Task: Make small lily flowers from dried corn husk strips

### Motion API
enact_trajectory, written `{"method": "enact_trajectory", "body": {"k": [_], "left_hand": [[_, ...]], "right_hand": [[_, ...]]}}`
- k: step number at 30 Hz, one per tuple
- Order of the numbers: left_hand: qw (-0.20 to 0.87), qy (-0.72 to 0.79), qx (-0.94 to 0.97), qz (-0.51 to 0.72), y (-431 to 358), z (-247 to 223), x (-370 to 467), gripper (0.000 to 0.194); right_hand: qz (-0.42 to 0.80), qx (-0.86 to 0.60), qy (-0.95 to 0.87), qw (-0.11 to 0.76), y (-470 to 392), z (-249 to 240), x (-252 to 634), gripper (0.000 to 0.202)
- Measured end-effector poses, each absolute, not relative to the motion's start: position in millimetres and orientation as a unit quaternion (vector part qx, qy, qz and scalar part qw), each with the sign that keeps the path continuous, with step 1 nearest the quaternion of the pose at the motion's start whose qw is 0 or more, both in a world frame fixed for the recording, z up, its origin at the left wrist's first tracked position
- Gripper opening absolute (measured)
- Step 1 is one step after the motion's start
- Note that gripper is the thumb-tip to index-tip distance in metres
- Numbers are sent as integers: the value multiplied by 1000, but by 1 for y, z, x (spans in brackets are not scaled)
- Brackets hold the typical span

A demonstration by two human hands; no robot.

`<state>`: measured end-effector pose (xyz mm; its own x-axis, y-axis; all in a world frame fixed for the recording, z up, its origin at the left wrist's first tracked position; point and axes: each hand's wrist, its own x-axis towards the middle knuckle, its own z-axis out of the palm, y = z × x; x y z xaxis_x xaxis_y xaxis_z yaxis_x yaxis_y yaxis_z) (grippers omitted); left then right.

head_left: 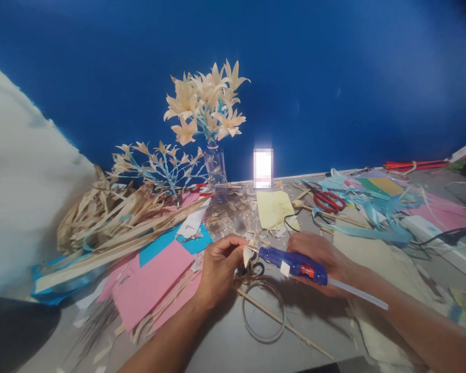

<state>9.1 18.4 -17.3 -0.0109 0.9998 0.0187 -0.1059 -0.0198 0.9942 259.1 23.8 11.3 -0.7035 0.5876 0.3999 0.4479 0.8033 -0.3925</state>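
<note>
My right hand (pixel 310 256) is wrapped round a blue hot glue gun (pixel 279 260), with a clear glue stick (pixel 359 293) sticking out of its back end. The gun's nozzle points left and meets a small cream petal (pixel 247 256), pinched between the thumb and fingertips of my left hand (pixel 223 264). Whether nozzle and petal touch, I cannot tell. Just below the fingers lie a metal ring (pixel 264 339) and a thin stick (pixel 291 329) on the grey table. Dark scissor handles (pixel 258 268) show partly behind the petal.
Cream flowers (pixel 213 98) stand in a clear bottle (pixel 216 176) at the back. Dried husks (pixel 97 217) and pink sheets (pixel 151 287) lie left. Beyond the gun is a yellow paper (pixel 276 210). Red-handled scissors (pixel 328 201), blue ribbon (pixel 365 232) and a white power strip (pixel 442 243) lie right.
</note>
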Motion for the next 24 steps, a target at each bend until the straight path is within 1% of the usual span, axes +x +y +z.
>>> {"method": "enact_trajectory", "body": {"k": [6, 16, 19, 22, 24], "left_hand": [[515, 468, 471, 542, 18, -16, 11, 4], [529, 463, 471, 533, 19, -18, 9, 8], [538, 462, 461, 534, 18, -17, 10, 11], [535, 464, 459, 536, 17, -16, 11, 10], [540, 461, 457, 536, 18, -17, 10, 9]], "right_hand": [[131, -288, -911, 265, 24, 9, 260, 16], [113, -281, -914, 270, 25, 7, 259, 15], [111, -265, -918, 272, 25, 7, 259, 17], [99, -266, -915, 287, 25, 8, 258, 19], [96, -269, -916, 282, 23, 10, 258, 19]]}}
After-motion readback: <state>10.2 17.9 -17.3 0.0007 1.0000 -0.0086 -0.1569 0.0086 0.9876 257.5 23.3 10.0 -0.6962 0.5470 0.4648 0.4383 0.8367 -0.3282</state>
